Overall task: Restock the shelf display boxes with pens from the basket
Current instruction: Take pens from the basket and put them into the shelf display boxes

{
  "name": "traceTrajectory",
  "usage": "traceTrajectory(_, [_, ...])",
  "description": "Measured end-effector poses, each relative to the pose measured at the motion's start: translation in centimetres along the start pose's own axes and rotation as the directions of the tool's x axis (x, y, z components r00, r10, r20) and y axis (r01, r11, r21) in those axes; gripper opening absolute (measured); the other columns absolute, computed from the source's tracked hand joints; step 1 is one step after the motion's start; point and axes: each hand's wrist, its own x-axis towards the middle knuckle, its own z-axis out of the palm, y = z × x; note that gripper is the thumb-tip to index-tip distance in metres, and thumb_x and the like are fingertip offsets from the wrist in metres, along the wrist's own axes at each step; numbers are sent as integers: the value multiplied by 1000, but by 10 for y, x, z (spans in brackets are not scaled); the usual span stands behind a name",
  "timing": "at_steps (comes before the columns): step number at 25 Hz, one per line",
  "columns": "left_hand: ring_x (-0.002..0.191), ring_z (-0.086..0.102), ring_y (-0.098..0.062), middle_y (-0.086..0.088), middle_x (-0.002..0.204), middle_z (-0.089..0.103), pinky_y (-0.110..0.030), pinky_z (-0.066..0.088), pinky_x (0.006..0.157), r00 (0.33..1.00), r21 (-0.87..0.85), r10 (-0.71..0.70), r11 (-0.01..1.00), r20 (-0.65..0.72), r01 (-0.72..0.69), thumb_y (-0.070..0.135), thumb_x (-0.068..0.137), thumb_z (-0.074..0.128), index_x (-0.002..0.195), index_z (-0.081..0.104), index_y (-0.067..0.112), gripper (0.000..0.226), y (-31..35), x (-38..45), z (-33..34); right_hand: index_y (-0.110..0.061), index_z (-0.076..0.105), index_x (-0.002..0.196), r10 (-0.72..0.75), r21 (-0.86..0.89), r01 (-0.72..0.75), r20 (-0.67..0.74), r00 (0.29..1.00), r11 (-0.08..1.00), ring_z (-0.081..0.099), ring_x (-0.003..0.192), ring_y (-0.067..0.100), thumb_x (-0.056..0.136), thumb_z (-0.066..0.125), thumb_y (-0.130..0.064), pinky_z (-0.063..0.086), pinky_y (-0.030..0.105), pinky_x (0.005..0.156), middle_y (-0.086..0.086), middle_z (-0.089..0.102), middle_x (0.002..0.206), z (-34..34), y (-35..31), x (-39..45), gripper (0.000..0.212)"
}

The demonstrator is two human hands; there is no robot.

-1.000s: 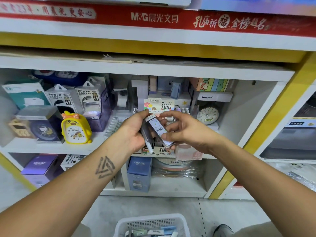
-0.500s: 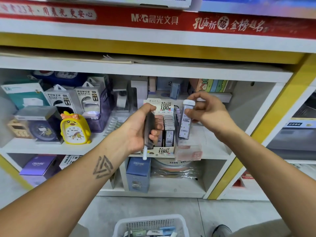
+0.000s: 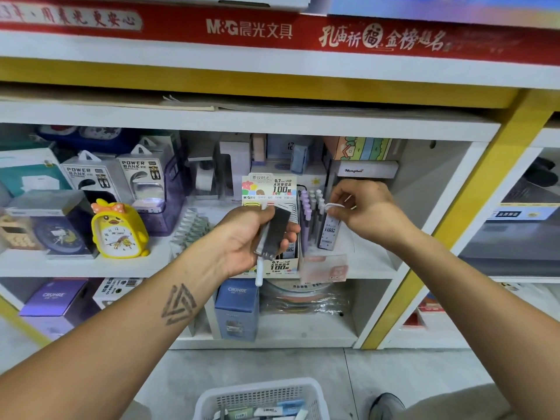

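This was a stationery shop. A red M&G brand banner (image 3: pixel 248 28) ran across the top of the frame above white shelving (image 3: pixel 272 122); boxed power banks (image 3: pixel 142 177) and a yellow duck alarm clock (image 3: pixel 118 231) stood at centre left, packaged for sale.

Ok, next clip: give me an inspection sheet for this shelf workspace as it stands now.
Surface: white shelf, stocked.
Job's things: 0.7 HB lead display box at shelf front; white basket on floor, holding packs.
Clutter: yellow duck clock, power bank boxes, purple pens.
Hands: left hand grips dark packs; right hand pinches a lead case by its cap.
Cables: nothing seen.
Surroundings: red M&G banner, grey floor.
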Motion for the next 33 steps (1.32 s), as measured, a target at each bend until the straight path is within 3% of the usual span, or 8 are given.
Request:
traceTrajectory(6, [84, 73, -41, -33, 98, 70, -43, 60, 61, 998, -58, 62, 996, 16, -61, 4, 102, 43, 115, 55, -13, 24, 4, -1, -8, -31, 67, 77, 49, 11, -49, 8, 999, 999, 59, 72, 0, 83, 81, -24, 46, 19, 66, -14, 65, 77, -6, 0, 5, 17])
traceTrajectory(8, [89, 72, -43, -33, 101, 69, -50, 61, 66, 995, -88, 102, 991, -22, -103, 0, 101, 43, 121, 52, -12, 25, 9, 0, -13, -31, 64, 75, 38, 127, -37, -10, 999, 991, 57, 66, 0, 83, 80, -18, 45, 14, 63, -12, 65, 74, -8, -4, 7, 23])
traceTrajectory(13, [93, 72, -37, -27, 105, 71, -50, 61, 70, 969, -104, 194, 972, -153, -211, 2, 103, 41, 121, 57, -2, 24, 21, 1, -31, -26, 62, 85, -37, 401, 73, -96, 995, 913, 56, 75, 16, 89, 72, -9, 53, 37, 71, 4, 64, 82, 3, -25, 8, 20])
traceTrajectory(18, [99, 71, -34, -23, 114, 69, -47, 60, 75, 961, -80, 201, 972, -192, -219, 6, 104, 40, 114, 58, 7, 20, 25, -4, -40, -30, 62, 90, -131, 137, 141, -75, 988, 981, 56, 75, -2, 89, 74, -23, 44, 13, 62, -14, 63, 78, 25, -36, 7, 14])
traceTrajectory(22, [97, 71, -36, -27, 112, 69, -46, 62, 69, 974, -95, 167, 979, -151, -183, 3, 103, 41, 126, 53, 1, 26, 21, -5, -40, -25, 63, 93, -224, 26, 223, 24, 974, 974, 60, 75, 11, 90, 73, -24, 51, 32, 69, -12, 63, 78, 38, -38, 3, 10])
traceTrajectory(27, [102, 67, -47, -30, 111, 68, -58, 58, 76, 989, -78, 145, 986, -38, -148, -1, 98, 49, 124, 55, -2, 27, 17, -6, -39, -18, 74, 97, -321, -219, 365, 210, 923, 905, 64, 91, 18, 94, 63, -15, 53, 39, 81, -5, 70, 98, 44, -36, 1, 12])
traceTrajectory(30, [96, 71, -39, -26, 105, 71, -51, 61, 72, 988, 6, 155, 988, 24, -155, 0, 93, 57, 120, 61, -3, 27, 13, -7, -34, -19, 75, 97, -136, 191, 110, 126, 983, 975, 64, 69, 6, 93, 67, -16, 52, 32, 71, -2, 72, 85, 39, -43, 0, 9])
traceTrajectory(33, [72, 73, -28, -20, 89, 73, -34, 58, 53, 988, 45, 150, 987, 49, -152, -1, 93, 58, 115, 64, -5, 23, 8, -7, -25, -17, 72, 109, -42, 636, -75, 167, 985, 768, 63, 65, 9, 94, 66, -6, 50, 33, 61, 12, 74, 98, 33, -51, -2, 20])
